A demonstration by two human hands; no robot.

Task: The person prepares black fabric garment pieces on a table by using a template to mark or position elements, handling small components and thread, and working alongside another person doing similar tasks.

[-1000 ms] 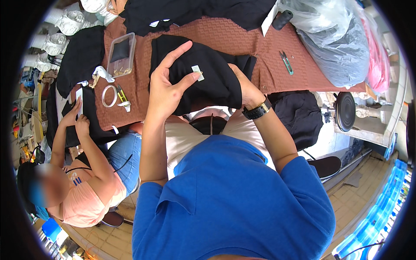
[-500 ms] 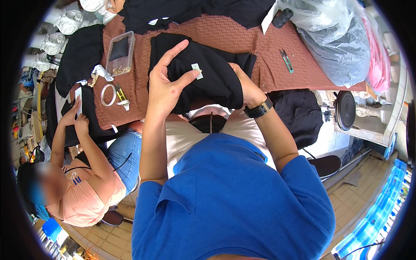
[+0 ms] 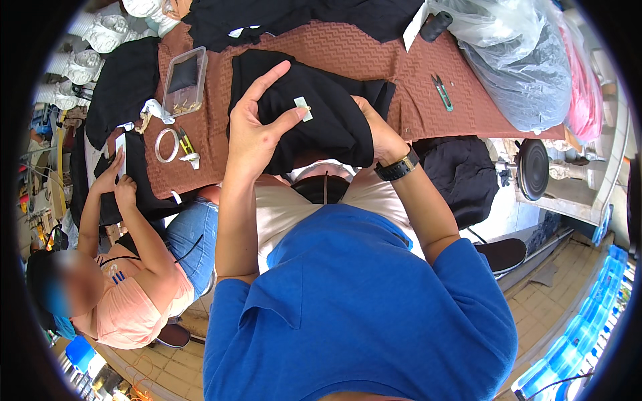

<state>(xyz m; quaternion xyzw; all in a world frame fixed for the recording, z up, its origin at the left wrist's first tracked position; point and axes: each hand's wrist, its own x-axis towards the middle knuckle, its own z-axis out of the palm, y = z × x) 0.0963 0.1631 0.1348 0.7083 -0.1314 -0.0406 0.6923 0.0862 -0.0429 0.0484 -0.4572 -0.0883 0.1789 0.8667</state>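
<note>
A black cloth piece (image 3: 328,100) lies folded in front of me on the table, its near edge lifted toward my lap. On it sits a small pale greenish tag (image 3: 303,109) with a tiny yellowish spot. My left hand (image 3: 257,137) presses its thumb on the tag's near edge; its index finger points up and away, and its other fingers are hidden behind the hand or under the cloth. My right hand (image 3: 386,139), below a dark wristwatch (image 3: 399,166), grips the cloth's right side, with most of its fingers out of sight under the fold.
A brown patterned tablecloth (image 3: 348,50) covers the table. Left are a clear plastic box (image 3: 186,80), a white ring (image 3: 166,146) and yellow-handled snips (image 3: 186,142). Right are green snips (image 3: 442,93), a black thread spool (image 3: 437,27) and plastic bags (image 3: 515,73). A co-worker's hands (image 3: 117,184) work at left.
Almost nothing differs. The black cloth, the tag and both my hands have shifted very slightly to the left, with my grip unchanged.
</note>
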